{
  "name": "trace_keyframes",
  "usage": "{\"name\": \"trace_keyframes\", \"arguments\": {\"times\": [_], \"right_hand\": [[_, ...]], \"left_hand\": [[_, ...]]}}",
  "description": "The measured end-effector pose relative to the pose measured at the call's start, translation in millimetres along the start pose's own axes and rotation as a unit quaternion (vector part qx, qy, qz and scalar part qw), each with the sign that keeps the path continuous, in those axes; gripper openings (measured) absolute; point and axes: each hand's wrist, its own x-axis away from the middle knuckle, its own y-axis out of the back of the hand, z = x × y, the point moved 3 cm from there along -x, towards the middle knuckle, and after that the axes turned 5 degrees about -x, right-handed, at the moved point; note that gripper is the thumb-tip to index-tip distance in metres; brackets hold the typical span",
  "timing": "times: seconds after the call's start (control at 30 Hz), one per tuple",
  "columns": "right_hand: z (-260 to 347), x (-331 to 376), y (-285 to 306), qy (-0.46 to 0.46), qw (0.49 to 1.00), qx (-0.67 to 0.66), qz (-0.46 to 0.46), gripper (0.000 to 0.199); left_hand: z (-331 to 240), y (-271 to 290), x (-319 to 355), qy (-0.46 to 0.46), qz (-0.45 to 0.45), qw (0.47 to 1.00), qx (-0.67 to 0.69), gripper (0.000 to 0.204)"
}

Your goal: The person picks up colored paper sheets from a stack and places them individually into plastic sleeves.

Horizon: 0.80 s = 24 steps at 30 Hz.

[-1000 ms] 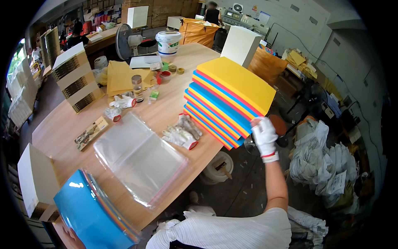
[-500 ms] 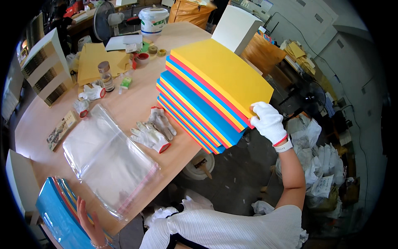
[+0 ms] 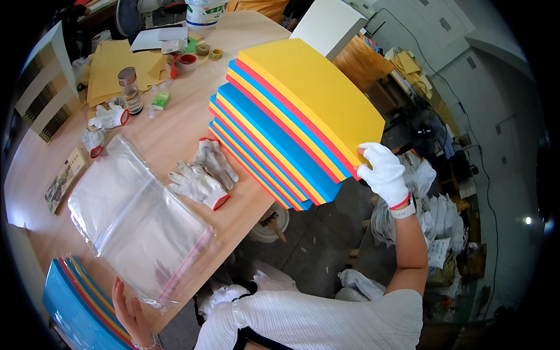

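Observation:
A tall stack of yellow, red and blue sheets [image 3: 312,96] lies on the table and juts over its right edge, the top sheet being yellow. At the stack's near right corner is my right hand [image 3: 383,175], in a white glove with bare fingertips, its curled fingers pinching the upper sheets' edge. My left hand [image 3: 133,318] is bare, with fingers stretched out, at the table's near edge. Beside it rests a smaller, shiny stack of coloured sheets [image 3: 76,303], blue on top. Between the hands lies a pile of clear plastic bags [image 3: 140,221] with a pink strip along one edge.
Work gloves [image 3: 201,181] lie beside the tall stack. Farther back are a bottle [image 3: 130,90], tape rolls [image 3: 187,63], brown envelopes [image 3: 119,73], a white bucket [image 3: 205,13] and a white box [image 3: 328,26]. A pail with a brush [image 3: 271,224] stands below the table edge.
The view has shifted, so the table items sit higher and farther left. My right hand stays at the stack's corner, and my left hand remains outstretched by the smaller stack.

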Motion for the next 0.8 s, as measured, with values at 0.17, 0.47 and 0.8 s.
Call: {"name": "trace_keyframes", "arguments": {"times": [0.17, 0.47, 0.8], "right_hand": [[-20, 6, 15, 0.048, 0.99, -0.107, 0.074, 0.031], [-48, 22, -6, 0.18, 0.977, -0.113, -0.006, 0.037], [-57, 25, -14, 0.186, 0.968, -0.162, -0.054, 0.036]], "left_hand": [[-3, -6, -3, 0.004, 0.012, 1.0, 0.017, 0.035], [-33, -15, -9, -0.007, 0.055, 0.998, -0.013, 0.034], [-42, -29, -1, 0.018, 0.067, 0.998, 0.001, 0.035]]}}
